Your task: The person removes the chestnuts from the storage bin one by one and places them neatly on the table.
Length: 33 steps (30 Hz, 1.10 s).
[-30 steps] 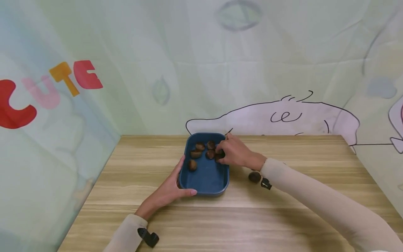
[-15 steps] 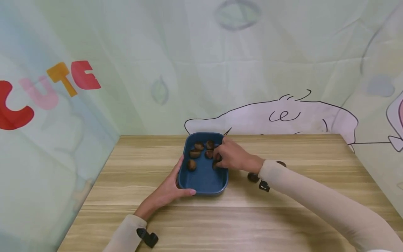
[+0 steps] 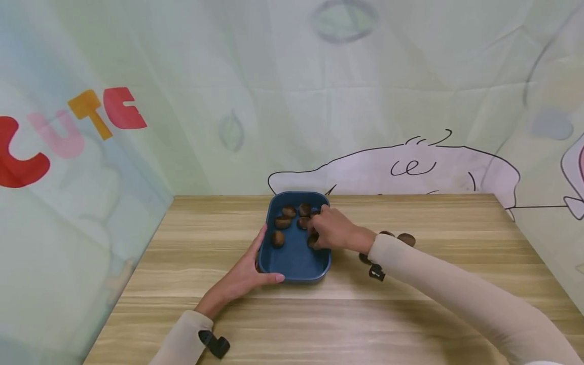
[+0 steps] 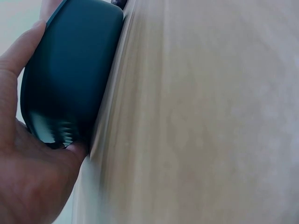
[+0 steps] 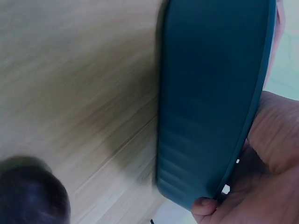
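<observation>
A dark blue rectangular tray (image 3: 298, 268) sits on the wooden table, holding several brown chestnuts (image 3: 283, 222), mostly toward its far end. My left hand (image 3: 244, 276) grips the tray's near left corner, thumb on the front rim and fingers along the left side. Reaching over the right rim, my right hand (image 3: 335, 230) pinches a chestnut (image 3: 312, 241) low inside the tray. In the left wrist view, the thumb and fingers span the tray's corner. In the right wrist view, the tray wall hides the right fingertips and the held chestnut.
More chestnuts (image 3: 406, 239) lie on the table right of the tray, some partly covered by the right sleeve (image 3: 438, 271). One dark chestnut (image 5: 32, 196) shows close up in the right wrist view. A printed cloth backdrop (image 3: 205, 126) stands behind and left of the table.
My right hand has shifted slightly nearer along the tray's right side with its chestnut. Chestnuts on the table have come into view beyond the sleeve. The left hand has stayed in place.
</observation>
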{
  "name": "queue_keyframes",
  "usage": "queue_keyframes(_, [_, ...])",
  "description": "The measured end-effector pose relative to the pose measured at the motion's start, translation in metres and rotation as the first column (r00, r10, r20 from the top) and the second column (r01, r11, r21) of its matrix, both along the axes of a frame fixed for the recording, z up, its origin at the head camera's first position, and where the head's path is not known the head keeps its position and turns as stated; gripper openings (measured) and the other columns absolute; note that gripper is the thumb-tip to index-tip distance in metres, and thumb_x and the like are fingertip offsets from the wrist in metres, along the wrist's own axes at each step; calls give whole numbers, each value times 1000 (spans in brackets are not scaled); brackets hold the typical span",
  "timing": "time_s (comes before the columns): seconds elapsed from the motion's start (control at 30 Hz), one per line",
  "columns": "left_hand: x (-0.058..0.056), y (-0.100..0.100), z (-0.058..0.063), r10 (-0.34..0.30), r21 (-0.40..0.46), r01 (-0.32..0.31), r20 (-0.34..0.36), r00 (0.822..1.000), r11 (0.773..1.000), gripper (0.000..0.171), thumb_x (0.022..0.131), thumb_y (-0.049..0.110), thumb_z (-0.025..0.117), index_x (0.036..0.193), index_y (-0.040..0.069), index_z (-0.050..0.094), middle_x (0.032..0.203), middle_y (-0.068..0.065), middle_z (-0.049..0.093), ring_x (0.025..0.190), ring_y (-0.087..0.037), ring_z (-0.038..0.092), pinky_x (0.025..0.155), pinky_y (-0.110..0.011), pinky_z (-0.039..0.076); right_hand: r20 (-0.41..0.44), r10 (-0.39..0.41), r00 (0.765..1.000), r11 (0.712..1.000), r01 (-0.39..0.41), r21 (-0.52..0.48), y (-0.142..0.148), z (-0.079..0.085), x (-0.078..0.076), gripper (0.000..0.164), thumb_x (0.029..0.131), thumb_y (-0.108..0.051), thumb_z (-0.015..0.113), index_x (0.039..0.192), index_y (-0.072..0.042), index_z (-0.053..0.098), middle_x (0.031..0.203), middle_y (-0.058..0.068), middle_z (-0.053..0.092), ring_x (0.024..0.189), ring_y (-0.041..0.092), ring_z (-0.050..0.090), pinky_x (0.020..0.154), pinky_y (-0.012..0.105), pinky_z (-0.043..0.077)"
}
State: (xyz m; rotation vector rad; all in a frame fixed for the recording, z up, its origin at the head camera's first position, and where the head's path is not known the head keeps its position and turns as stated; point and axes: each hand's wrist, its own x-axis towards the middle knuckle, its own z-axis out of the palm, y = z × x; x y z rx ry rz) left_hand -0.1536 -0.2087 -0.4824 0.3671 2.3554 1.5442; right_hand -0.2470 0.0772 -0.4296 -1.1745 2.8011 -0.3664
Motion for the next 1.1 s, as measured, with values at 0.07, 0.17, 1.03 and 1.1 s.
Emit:
queue_keyframes(0.07, [0,0,-1,1,2,-1,-2,1000,1000,129,90,33,93,179,31,-1,186,-9,0,169,-40,5,131,-68,15,5,-5,1000,1000,5,-11,0,0,2,26,85,-23,95,106,-11,87,102,3,82,84,22,51,75,37,45])
queue_keyframes(0.17, [0,1,-1,0,0,0,-2,1000,1000,128,91,34,93,179,31,-1,186,-8,0,169,-40,5,131,-68,15,26,-27,999,999,28,-43,1,2,6,22,88,-27,92,106,-14,87,101,-1,81,87,22,52,75,40,45])
queue_keyframes(1.03, [-1,-1,-2,7,-24,-7,-4,1000,1000,129,90,39,92,179,32,-2,186,-9,-1,169,-43,4,129,-72,16,201,-147,968,864,225,-451,58,15,49,27,89,-28,89,111,-16,81,106,-6,73,112,31,57,96,49,50])
queue_keyframes(1.1, [-1,-1,-2,6,-26,-6,-2,1000,1000,129,90,39,92,179,32,-2,186,-9,-1,169,-43,4,129,-72,15,215,-163,963,855,246,-457,64,14,52,28,88,-26,89,112,-15,80,107,-5,72,112,30,58,97,49,50])
